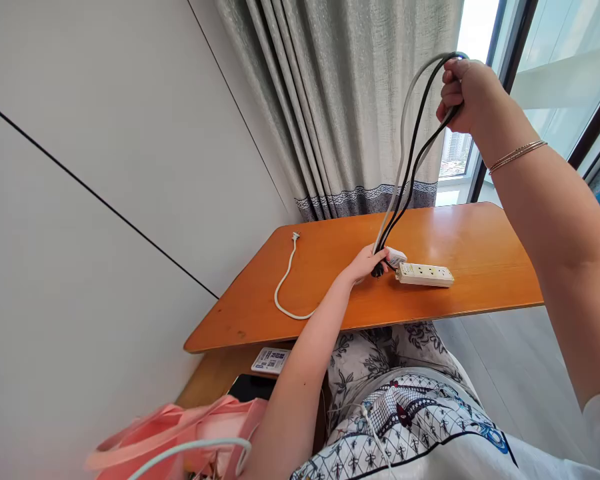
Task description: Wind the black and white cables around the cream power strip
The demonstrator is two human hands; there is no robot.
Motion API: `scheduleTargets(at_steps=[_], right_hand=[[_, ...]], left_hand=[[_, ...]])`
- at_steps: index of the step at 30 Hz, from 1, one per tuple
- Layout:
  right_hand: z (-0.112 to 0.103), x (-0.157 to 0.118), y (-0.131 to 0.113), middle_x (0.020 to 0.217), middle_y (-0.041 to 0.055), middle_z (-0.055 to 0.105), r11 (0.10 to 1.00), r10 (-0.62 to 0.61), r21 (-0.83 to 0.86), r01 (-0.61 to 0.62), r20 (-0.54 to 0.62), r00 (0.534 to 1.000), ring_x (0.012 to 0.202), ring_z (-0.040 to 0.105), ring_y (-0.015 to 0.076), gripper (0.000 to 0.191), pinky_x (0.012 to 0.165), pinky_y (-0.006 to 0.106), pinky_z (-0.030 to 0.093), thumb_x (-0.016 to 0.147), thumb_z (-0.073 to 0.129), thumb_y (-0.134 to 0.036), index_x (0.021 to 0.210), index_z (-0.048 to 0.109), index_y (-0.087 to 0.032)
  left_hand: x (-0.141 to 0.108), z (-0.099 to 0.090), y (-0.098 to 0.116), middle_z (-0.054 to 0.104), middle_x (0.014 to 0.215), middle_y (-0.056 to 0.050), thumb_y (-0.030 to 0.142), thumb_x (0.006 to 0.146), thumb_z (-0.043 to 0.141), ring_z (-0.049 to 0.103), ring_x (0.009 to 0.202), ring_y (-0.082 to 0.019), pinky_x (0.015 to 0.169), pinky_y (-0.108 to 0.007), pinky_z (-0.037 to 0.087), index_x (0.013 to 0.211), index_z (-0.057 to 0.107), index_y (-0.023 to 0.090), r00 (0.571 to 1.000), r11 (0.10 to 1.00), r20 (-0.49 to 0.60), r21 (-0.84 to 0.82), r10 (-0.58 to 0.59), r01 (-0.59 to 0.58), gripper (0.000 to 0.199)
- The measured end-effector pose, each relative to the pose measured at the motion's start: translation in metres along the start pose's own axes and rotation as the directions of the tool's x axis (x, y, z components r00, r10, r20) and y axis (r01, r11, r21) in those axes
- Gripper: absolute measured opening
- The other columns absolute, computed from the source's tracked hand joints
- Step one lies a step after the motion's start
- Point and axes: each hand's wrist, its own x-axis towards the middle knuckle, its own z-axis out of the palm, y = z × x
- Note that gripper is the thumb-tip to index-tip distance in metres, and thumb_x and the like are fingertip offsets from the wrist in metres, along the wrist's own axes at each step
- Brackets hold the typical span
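Observation:
High at the right, in front of the window, my right hand is closed around the looped ends of black and light grey cables. Those cables run down to my left hand, which pinches their lower part just over the wooden table. A dark plug end shows under my left fingers. Touching or just beside that hand are a white power strip and a second white block behind it, partly covered. One white cord curves across the table's left part and ends in a plug.
The orange-brown wooden table has its front edge close to my lap. Below its left end are a white packet, a black flat object and a pink bag. Grey curtains hang behind, with a white wall at left.

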Motion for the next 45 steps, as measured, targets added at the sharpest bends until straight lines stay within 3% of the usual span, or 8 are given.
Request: scheduleTargets(at_steps=[8,13,18,21,24,29,38,45], right_hand=[[-0.031,0.006,0.0,0.053,-0.0129,0.035,0.924,-0.123,-0.364,0.117,0.007,0.992,0.047,0.032,-0.001,0.018,0.074,0.027,0.048,0.096,0.055,-0.011,0.078,0.056,-0.012],[-0.074,0.002,-0.008,0.06,-0.0041,0.059,0.792,0.097,-0.61,0.03,0.174,0.98,0.054,0.058,0.0045,0.008,0.058,0.018,0.051,0.088,0.065,-0.003,0.096,0.068,-0.004],[-0.096,-0.001,0.002,0.057,-0.0084,0.055,0.909,0.096,-0.417,0.02,0.254,0.963,0.051,0.054,0.0018,0.028,0.06,0.02,0.051,0.092,0.054,0.003,0.115,0.066,-0.008],[-0.097,-0.006,0.009,0.057,-0.0106,0.053,0.962,0.044,-0.271,0.019,0.226,0.973,0.047,0.045,-0.0009,0.035,0.062,0.021,0.047,0.094,0.046,0.004,0.12,0.063,-0.011],[-0.099,-0.008,0.01,0.057,-0.0092,0.05,0.99,0.063,-0.139,-0.036,0.196,0.979,0.047,0.042,-0.0008,0.029,0.062,0.021,0.043,0.098,0.039,-0.004,0.106,0.065,-0.012],[-0.112,0.002,0.024,0.054,-0.0087,0.041,0.997,0.079,-0.023,-0.076,0.136,0.988,0.048,0.037,0.0022,0.027,0.063,0.023,0.04,0.101,0.038,-0.014,0.085,0.06,-0.017],[-0.152,0.015,0.122,0.057,-0.0076,0.048,0.983,0.102,-0.153,-0.102,-0.008,0.995,0.055,0.047,0.0089,0.009,0.066,0.029,0.041,0.094,0.052,-0.014,0.098,0.057,-0.02],[-0.175,-0.026,0.212,0.063,-0.005,0.053,0.916,0.054,-0.4,-0.036,0.034,0.998,0.06,0.054,0.013,0.026,0.06,0.025,0.041,0.082,0.066,-0.035,0.088,0.043,-0.025]], left_hand=[[0.001,-0.011,-0.017,0.063,0.07,-0.001,0.049,0.086,0.061,0.058,0.054,-0.011,0.053,-0.023,0.045,0.095,0.058,0.017,0.987,0.972,-0.118,0.218,0.111,-0.083,0.034],[-0.01,-0.034,-0.016,0.066,0.097,-0.006,0.039,0.089,0.057,0.061,0.066,-0.013,0.065,-0.026,0.052,0.107,0.06,0.016,0.978,0.924,-0.155,0.376,0.137,-0.07,0.03],[-0.019,-0.041,0.004,0.058,0.138,-0.012,0.033,0.093,0.049,0.055,0.122,-0.029,0.102,-0.042,0.045,0.103,0.069,0.019,0.969,0.645,-0.146,0.764,0.201,-0.019,0.027],[-0.022,-0.038,0.013,0.056,0.142,-0.012,0.032,0.091,0.052,0.049,0.127,-0.035,0.109,-0.052,0.037,0.098,0.072,0.019,0.952,0.522,-0.189,0.852,0.239,0.038,0.025],[-0.023,-0.039,0.013,0.067,0.122,-0.011,0.038,0.089,0.055,0.053,0.119,-0.032,0.105,-0.051,0.04,0.095,0.072,0.021,0.957,0.669,-0.16,0.742,0.241,-0.044,0.025],[-0.025,-0.044,0.009,0.065,0.079,-0.007,0.061,0.079,0.065,0.063,0.081,-0.02,0.074,-0.031,0.051,0.078,0.064,0.016,0.989,0.986,-0.061,0.113,0.132,-0.124,0.045],[-0.032,-0.039,0.019,0.039,0.052,0.004,0.073,0.079,0.059,0.056,0.064,-0.014,0.066,-0.025,0.05,0.071,0.061,0.016,0.983,0.976,-0.184,-0.209,0.022,-0.061,0.058],[-0.031,-0.043,0.02,0.038,0.05,0.005,0.062,0.083,0.064,0.052,0.059,-0.012,0.06,-0.022,0.046,0.065,0.053,0.018,0.94,0.946,-0.333,-0.322,-0.078,-0.035,0.049]])
